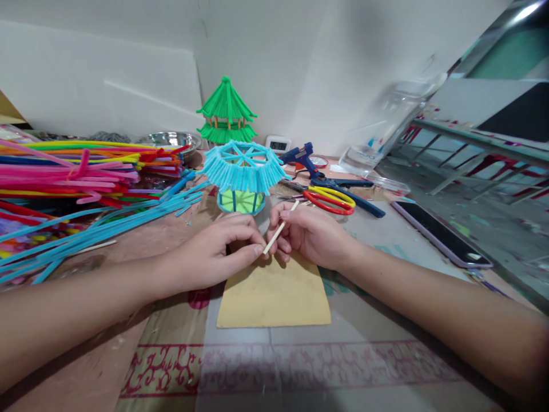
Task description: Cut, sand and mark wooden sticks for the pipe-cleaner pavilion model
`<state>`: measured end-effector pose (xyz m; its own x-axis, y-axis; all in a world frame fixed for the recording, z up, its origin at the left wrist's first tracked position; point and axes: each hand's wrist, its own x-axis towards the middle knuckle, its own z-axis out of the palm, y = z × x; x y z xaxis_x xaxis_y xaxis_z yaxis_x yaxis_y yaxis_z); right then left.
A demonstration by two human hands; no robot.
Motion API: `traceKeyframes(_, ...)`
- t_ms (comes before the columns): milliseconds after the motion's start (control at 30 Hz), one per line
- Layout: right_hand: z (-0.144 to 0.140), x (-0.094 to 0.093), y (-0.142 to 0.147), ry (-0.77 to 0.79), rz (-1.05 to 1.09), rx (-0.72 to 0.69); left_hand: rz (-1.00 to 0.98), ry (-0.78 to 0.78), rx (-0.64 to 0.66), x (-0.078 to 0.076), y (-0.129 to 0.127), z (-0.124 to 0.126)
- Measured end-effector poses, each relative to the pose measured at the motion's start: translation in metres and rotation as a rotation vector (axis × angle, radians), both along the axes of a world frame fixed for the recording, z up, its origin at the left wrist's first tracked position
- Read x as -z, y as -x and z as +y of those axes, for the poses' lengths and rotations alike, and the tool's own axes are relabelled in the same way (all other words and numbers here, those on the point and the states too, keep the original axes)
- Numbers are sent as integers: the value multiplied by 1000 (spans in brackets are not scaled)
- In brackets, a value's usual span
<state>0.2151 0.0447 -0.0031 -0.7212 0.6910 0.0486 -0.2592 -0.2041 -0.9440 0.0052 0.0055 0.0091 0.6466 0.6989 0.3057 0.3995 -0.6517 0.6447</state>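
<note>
A short, pale wooden stick (281, 228) slants between my two hands, above a tan rectangular sheet (274, 297). My right hand (306, 232) pinches it near its upper end, thumb on top and fingers curled beneath. At the lower end, the thumb and fingertips of my left hand (234, 246) close on the stick. Just beyond my hands stands a small pavilion model (242, 171) with a light-blue pipe-cleaner roof, an open spoked top and a green base. Behind it is a green two-tiered pagoda model (226, 111).
Bundles of coloured pipe cleaners (77, 171) and loose blue ones (107, 229) lie left. Behind my right hand are a blue glue gun (302, 157), red-and-yellow-handled scissors (330, 200) and a dark-blue-handled tool (355, 197). A phone (441, 234) and clear jug (377, 134) sit right.
</note>
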Motion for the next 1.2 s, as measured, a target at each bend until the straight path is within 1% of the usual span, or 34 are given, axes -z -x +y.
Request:
traceKeyframes(233,-1,-2,0,-5,-6,-1,-11,27,4,-2,-1,0)
traceKeyframes(433,0,-1,0,8,-2,11,-2,-2,3,0,0,1)
traceKeyframes(500,0,0,0,6,1,10,38,-63,-10,1,0,1)
traceKeyframes(600,-1,-2,0,-30,-7,27,174,-187,-33,3,1,2)
traceKeyframes(633,0,-4,-1,-50,-17,44,220,-210,-34,4,1,2)
traceKeyframes(700,2,-14,-6,-110,-57,121,278,-216,-27,5,1,3)
traceKeyframes(767,5,-28,-14,-225,-118,245,297,-199,-20,7,2,3)
traceKeyframes(800,7,-37,-19,-323,-163,320,299,-190,-18,8,2,3)
traceKeyframes(867,10,-54,-29,-612,-338,482,301,-171,-17,9,2,3)
traceKeyframes(933,13,-67,-38,-950,-639,600,298,-152,-19,9,2,3)
traceKeyframes(967,14,-70,-41,-1086,-815,621,295,-146,-20,9,2,3)
traceKeyframes(1000,16,-70,-44,-1188,-972,610,295,-140,-21,9,2,2)
traceKeyframes(1033,19,-68,-46,-1259,-1085,565,297,-136,-22,8,2,2)
traceKeyframes(1067,22,-64,-48,-1310,-1147,502,301,-136,-24,7,2,2)
traceKeyframes(1133,30,-51,-50,-1390,-1148,381,314,-135,-29,6,1,2)
traceKeyframes(1200,38,-36,-50,-1457,-1083,333,317,-133,-32,5,1,2)
